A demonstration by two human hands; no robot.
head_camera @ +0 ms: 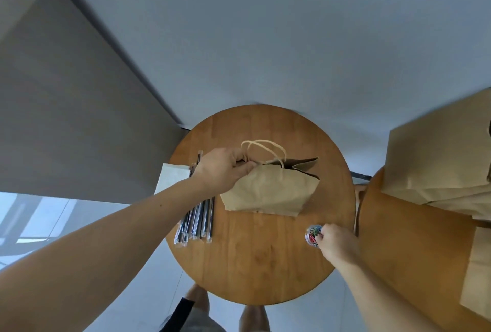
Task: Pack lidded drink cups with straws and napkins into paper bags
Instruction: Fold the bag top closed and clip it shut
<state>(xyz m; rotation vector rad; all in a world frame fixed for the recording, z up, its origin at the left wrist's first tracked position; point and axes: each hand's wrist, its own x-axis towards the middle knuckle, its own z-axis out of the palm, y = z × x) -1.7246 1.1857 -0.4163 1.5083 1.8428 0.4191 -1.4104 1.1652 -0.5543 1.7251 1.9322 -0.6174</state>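
A brown paper bag (268, 191) with twisted paper handles stands on the round wooden table (255, 265), its mouth pinched together at the left. My left hand (223, 169) grips the bag's top edge by the handles. My right hand (337, 242) reaches into a small clear tub of coloured paper clips (312, 234) at the table's right edge, fingers curled at the clips. Several wrapped black straws (198, 222) lie in a row at the table's left side. A white napkin (172, 176) sticks out beyond the straws. No drink cup shows.
A second wooden surface (403, 252) at the right carries a stack of flat brown paper bags (438, 161). A grey wall and pale floor surround the table. My knees (252, 318) show below the table's near edge.
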